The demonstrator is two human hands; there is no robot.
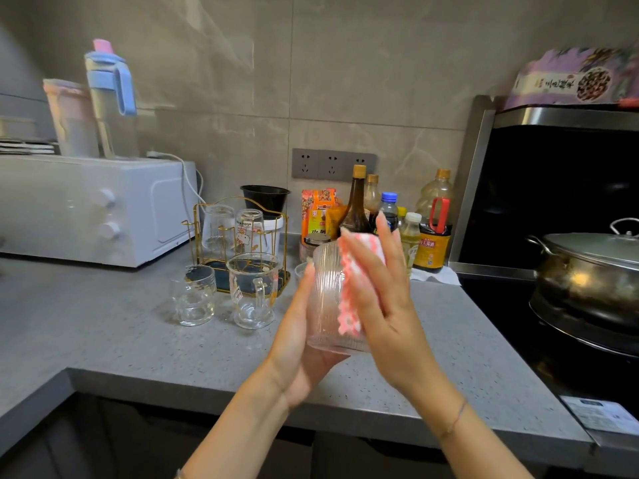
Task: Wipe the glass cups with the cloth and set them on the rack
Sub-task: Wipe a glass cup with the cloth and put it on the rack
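**A:** Fingers?
**B:** Left hand [294,340] curled round the ribbed glass cup [323,299], centre frame, held above the counter [103,323]. Right hand [377,299] fingers straight, pressing the pink cloth [349,271] to the cup's side.
**A:** Others?
**B:** Small cup [193,295] and handled mug [252,292] upright left of centre. The gold rack [197,216] just behind holds a plain cup [218,226] and a printed cup [249,229], both inverted.

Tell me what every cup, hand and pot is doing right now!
ribbed cup: held up off the counter, cloth on its side.
cloth: pressed against the ribbed cup.
left hand: holds the ribbed cup.
right hand: presses the cloth, fingers straight.
rack: holds two cups upside down.
small cup: upright on the counter.
handled mug: upright on the counter.
pot: lid on.
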